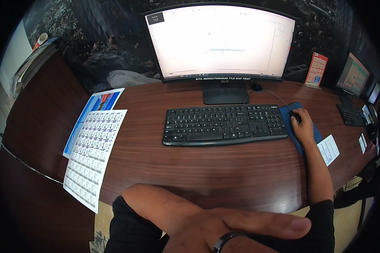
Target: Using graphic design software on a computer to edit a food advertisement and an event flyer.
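My right hand [303,126] rests over a black computer mouse [297,118], its fingers curved around it, on a blue mouse pad [300,145]. Close to the camera at the bottom, my left hand [215,230] reaches across toward the right. One finger is stretched out and another wears a dark ring; the rest run out of the picture. I see nothing held in it. A black keyboard [226,124] lies between the mouse and the left side of the desk. Behind it stands a lit curved monitor [221,42] showing a mostly white window with a small box in the middle.
Printed sheets lie at the left: a white sheet of repeated small labels [93,156] over a blue picture sheet [82,120]. Folders [33,59] top a brown cabinet [38,109]. A white card [328,150], a red desk calendar [316,69] and a second monitor [354,76] are at right.
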Demonstrator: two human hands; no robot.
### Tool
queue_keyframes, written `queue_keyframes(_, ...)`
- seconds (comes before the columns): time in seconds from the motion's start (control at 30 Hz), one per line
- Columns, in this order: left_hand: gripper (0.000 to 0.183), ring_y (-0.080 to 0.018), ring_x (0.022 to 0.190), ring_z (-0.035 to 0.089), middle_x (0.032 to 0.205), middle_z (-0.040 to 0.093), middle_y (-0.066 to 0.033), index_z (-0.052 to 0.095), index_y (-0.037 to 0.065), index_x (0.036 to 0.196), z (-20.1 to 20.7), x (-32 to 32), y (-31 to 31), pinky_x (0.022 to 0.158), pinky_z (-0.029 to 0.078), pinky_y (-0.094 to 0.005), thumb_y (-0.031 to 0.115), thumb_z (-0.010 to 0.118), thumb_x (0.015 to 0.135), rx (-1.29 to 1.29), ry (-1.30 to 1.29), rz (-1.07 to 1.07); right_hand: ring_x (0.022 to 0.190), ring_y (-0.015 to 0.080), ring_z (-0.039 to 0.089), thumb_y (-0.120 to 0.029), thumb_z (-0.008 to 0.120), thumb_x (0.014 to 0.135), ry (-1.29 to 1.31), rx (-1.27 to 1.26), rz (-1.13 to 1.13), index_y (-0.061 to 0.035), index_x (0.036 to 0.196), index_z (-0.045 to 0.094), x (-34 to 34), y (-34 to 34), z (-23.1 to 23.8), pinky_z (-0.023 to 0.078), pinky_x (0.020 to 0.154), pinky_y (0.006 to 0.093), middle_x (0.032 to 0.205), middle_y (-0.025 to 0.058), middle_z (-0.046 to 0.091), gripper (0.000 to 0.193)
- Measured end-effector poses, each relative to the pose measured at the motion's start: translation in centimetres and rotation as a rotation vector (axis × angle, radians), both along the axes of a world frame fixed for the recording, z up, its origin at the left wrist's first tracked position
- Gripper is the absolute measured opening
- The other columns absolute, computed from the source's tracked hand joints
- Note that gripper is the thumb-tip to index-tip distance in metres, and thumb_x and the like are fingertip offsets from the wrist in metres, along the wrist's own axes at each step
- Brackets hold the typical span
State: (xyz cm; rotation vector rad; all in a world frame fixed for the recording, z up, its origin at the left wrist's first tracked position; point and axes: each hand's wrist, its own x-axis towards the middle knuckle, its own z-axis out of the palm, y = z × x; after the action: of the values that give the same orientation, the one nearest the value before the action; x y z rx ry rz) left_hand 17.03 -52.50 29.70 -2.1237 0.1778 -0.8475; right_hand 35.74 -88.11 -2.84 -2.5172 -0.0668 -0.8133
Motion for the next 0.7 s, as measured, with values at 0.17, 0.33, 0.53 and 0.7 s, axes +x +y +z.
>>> queue_keyframes(0.17, 0.034, -0.0021, 0.093, 0.064, 0.096, 0.062, -0.0001, 0.049, -0.005, 0.121, -2.3, -3.7, 0.5, 0.101, 0.049, -0.0213, 0.027, 0.043, 0.112, 0.062, 0.049, 0.160, 0.119, 0.0385, 0.064, -0.008, 0.072, 0.087, -0.036, -0.038, 0.032, -0.0039, 0.113, 0.069, 1.1, 1.5, -0.2, 0.051, 0.101, 0.0425, 0.126, 0.0184, 0.066, 0.027)
queue_keyframes(0.33, 0.032, -0.0042, 0.093, 0.064, 0.094, 0.063, -0.0002, 0.048, -0.003, 0.118, -2.5, -0.1, 1.5, 0.101, 0.049, -0.0239, 0.028, 0.044, 0.112, -0.101, 0.133, -0.029, 0.120, 0.0389, 0.063, -0.007, 0.072, 0.087, -0.011, -0.026, 0.026, -0.0029, 0.113, 0.069, 1.1, 1.1, -0.2, 0.050, 0.103, 0.0424, 0.127, 0.0190, 0.065, 0.027)
queue_keyframes(0.53, 0.029, -0.0066, 0.093, 0.065, 0.092, 0.064, -0.0004, 0.046, 0.000, 0.115, -5.7, -1.6, 1.4, 0.100, 0.049, -0.0270, 0.029, 0.045, 0.112, -0.299, 0.210, -0.235, 0.121, 0.0385, 0.063, -0.007, 0.071, 0.088, -0.071, -0.035, 0.030, -0.0019, 0.114, 0.068, 0.9, 1.5, 0.1, 0.049, 0.104, 0.0424, 0.126, 0.0188, 0.065, 0.027)
queue_keyframes(0.7, 0.028, -0.0086, 0.093, 0.065, 0.091, 0.065, -0.0006, 0.046, 0.002, 0.112, -8.4, -3.2, 1.7, 0.100, 0.048, -0.0296, 0.030, 0.045, 0.112, -0.460, 0.253, -0.396, 0.120, 0.0388, 0.063, -0.007, 0.070, 0.088, -0.026, -0.017, 0.022, -0.0017, 0.114, 0.067, 0.8, 1.2, 0.0, 0.049, 0.102, 0.0423, 0.125, 0.0184, 0.065, 0.027)
